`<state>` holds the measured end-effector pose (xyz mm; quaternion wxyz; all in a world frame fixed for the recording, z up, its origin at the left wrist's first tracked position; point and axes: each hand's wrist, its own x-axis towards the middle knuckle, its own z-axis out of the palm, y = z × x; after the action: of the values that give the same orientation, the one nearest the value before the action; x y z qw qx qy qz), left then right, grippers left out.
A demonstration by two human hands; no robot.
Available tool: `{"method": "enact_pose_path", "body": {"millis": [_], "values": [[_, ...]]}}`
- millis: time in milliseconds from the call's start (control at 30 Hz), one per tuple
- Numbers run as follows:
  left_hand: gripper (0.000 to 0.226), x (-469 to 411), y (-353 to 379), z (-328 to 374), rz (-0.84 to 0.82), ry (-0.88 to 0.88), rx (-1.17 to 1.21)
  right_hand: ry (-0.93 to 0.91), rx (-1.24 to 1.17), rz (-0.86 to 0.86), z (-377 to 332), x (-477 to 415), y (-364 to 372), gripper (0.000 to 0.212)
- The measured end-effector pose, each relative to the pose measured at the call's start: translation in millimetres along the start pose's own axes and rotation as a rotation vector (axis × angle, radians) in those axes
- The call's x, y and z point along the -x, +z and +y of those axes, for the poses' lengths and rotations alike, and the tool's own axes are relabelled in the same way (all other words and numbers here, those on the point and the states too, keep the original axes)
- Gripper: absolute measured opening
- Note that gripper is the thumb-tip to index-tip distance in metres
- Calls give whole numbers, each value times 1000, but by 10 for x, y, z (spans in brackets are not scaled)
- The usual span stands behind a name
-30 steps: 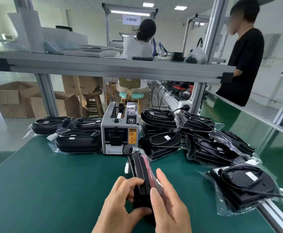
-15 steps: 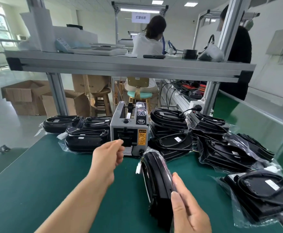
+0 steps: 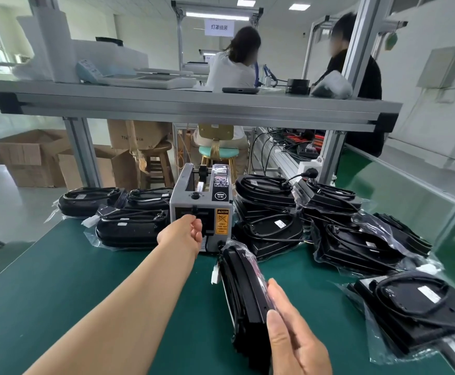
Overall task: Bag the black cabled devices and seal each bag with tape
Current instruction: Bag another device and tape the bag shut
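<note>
**Left of the tape dispenser.** The tape dispenser (image 3: 201, 212) stands at the far side of the green bench (image 3: 58, 293). A group of bagged devices (image 3: 129, 230) lies just to its left, each in clear film with its cable coiled on top. By their placement these look like finished units, though no tape strip can be made out.

**At the dispenser.** The left hand (image 3: 187, 232) is at the outlet on the dispenser's front face, fingers curled toward the slot. Whether they have closed on a strip cannot be told, since no tape shows.

**In front of the dispenser.** The current device (image 3: 243, 288), black and already inside its bag, stands on edge just in front and slightly right of the dispenser. The right hand (image 3: 299, 339) steadies it, fingers straight and flat against its side, not wrapped round it.

**Right of the dispenser.** A larger heap of devices (image 3: 356, 244) is stacked to the right. Several are in film; those touching the dispenser may be bare. One bagged unit (image 3: 415, 304) lies apart, right and nearer.

**Assessment.** Bagging of the current unit is done and its seal is outstanding. The right-hand heap appears to be mostly pending work.
</note>
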<state>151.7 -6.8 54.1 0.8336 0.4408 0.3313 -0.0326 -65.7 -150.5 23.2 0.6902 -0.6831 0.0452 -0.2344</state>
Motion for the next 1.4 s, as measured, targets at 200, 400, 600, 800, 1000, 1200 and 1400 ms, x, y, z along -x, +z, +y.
{"method": "enact_pose_path", "body": {"millis": [200, 400, 600, 800, 1000, 1200, 1400], "values": [[14, 227, -198, -137, -162, 167, -54, 13, -42, -15, -7, -22, -47, 42], [14, 603, -606, -211, -376, 207, -141, 58, -53, -75, -1, -4, -49, 37], [18, 283, -377, -98, -109, 66, -69, 85, -52, -91, -32, -8, -53, 35], [12, 88, -111, -58, -49, -10, -73, 70, -34, -87, -9, -31, -77, 34], [15, 4, 42, -18, 13, -48, 5, 78, -41, -101, 2, -45, -106, 34], [11, 147, -29, -105, 30, 112, 25, 105, -66, -119, -6, -55, -133, 34], [18, 409, -414, -173, -208, 146, -65, 108, -125, -88, 13, -57, -121, 33]]}}
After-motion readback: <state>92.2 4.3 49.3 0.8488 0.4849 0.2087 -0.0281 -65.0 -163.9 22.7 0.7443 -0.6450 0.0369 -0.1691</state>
